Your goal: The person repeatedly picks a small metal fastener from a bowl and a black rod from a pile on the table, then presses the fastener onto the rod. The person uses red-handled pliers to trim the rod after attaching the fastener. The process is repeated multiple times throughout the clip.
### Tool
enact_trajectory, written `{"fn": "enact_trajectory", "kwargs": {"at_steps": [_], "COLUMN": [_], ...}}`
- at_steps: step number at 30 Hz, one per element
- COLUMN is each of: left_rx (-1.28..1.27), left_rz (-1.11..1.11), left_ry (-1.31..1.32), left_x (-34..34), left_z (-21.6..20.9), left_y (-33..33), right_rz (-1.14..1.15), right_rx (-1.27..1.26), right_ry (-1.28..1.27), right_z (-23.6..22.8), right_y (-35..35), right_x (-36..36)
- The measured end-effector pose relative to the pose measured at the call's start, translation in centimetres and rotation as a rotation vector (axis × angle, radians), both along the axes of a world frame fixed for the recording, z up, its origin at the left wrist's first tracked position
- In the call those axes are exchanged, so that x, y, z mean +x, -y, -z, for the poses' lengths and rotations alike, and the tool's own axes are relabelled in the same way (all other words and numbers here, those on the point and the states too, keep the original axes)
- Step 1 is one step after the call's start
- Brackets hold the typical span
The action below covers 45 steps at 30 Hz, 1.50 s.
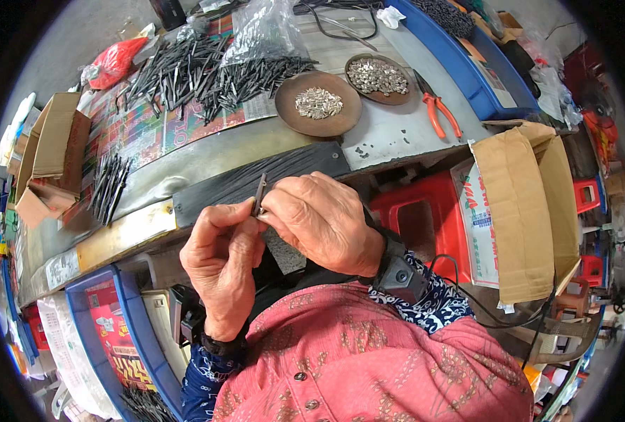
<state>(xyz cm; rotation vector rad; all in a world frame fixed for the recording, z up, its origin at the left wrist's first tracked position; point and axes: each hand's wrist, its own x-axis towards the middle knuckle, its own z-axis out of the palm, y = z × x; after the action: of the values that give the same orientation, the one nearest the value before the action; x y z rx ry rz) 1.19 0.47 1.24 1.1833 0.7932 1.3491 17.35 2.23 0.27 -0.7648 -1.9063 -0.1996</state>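
Note:
My left hand (222,260) pinches the lower part of a thin, dark grey strip (261,188) between thumb and fingertips. Close against it, my right hand (323,224) has its fingers closed at the same strip, which points up and away from me. Whether a smaller part sits between the fingertips is hidden. Both hands are above the table's near edge, in front of a dark board (284,169). Beyond them, a round brown dish (288,105) holds small silvery pieces, and a second dish (352,62) holds rounder silvery bits.
Red-handled pliers (435,112) lie right of the dishes. A big pile of dark strips (179,74) covers the far left, with a smaller bundle (108,188) nearer. Cardboard boxes (56,141) (520,218) flank the table. A blue tray (467,70) stands far right, a blue crate (119,281) lower left.

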Motion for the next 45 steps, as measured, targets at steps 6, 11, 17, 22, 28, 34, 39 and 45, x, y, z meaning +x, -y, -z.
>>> {"fn": "enact_trajectory", "kwargs": {"at_steps": [6, 11, 17, 22, 28, 34, 39, 45], "left_rx": [-0.034, -0.048, -0.075, -0.068, -0.077, 0.466, 0.648, 0.458], "left_rz": [-0.024, -0.020, -0.018, -0.012, -0.006, -0.120, -0.157, -0.108], "left_ry": [0.033, 0.040, 0.050, 0.045, -0.014, -0.597, -0.817, -0.577], "left_x": [0.0, -0.2, -0.2, -0.3, -0.6, -1.3, -0.9, -0.6], "left_z": [0.2, 0.2, 0.2, 0.2, 0.2, -0.9, -0.9, -0.2], "left_y": [0.3, 0.5, 0.6, 0.7, 0.8, -0.2, -0.2, -0.3], "right_rz": [0.031, -0.048, -0.187, -0.425, -0.237, -0.185, -0.140, -0.128], "right_rx": [-0.016, -0.156, -0.361, -0.680, -0.396, -0.244, -0.207, -0.190], "right_ry": [-0.076, -0.295, -0.422, -0.663, -0.349, -0.130, -0.006, 0.009], "right_z": [0.9, 0.7, 0.4, 0.2, 0.0, -0.8, -1.1, -0.8], "right_y": [0.2, 0.6, 1.1, 1.0, 0.5, 0.5, 0.7, 0.4], "right_x": [-1.0, -1.7, -1.8, -1.5, -0.6, 0.8, 1.4, 1.3]}}
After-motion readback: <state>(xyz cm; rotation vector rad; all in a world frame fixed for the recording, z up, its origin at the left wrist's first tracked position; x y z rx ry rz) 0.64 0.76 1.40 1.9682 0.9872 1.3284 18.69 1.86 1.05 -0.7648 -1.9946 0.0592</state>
